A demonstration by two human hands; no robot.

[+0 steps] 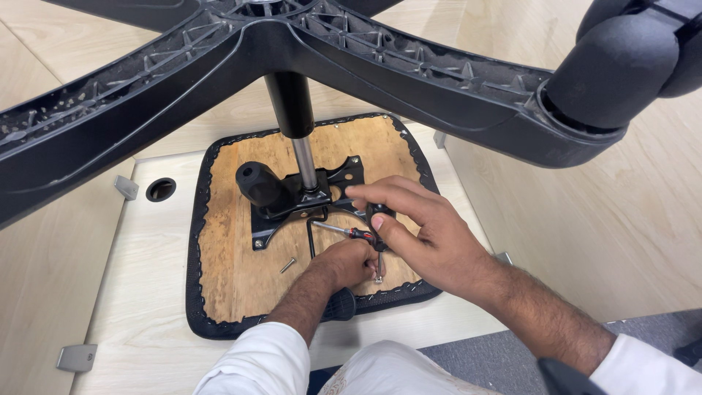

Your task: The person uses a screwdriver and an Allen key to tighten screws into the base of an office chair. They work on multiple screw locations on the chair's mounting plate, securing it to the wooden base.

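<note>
Two hands work on one upturned seat (227, 271) of bare plywood edged in black fabric, lying on a pale table (146, 322). The right hand (417, 234) pinches a screwdriver (351, 232) over the black metal plate (307, 201); the left hand (344, 263) curls shut beneath, its contents hidden. One loose screw (288, 265) lies on the wood. The ribbed plastic base (219, 66) is cut off above

Pale wood-grain tabletop (146, 307) with round cable hole (160, 189), light wooden panels behind, grey carpet (475, 358) below.
</note>
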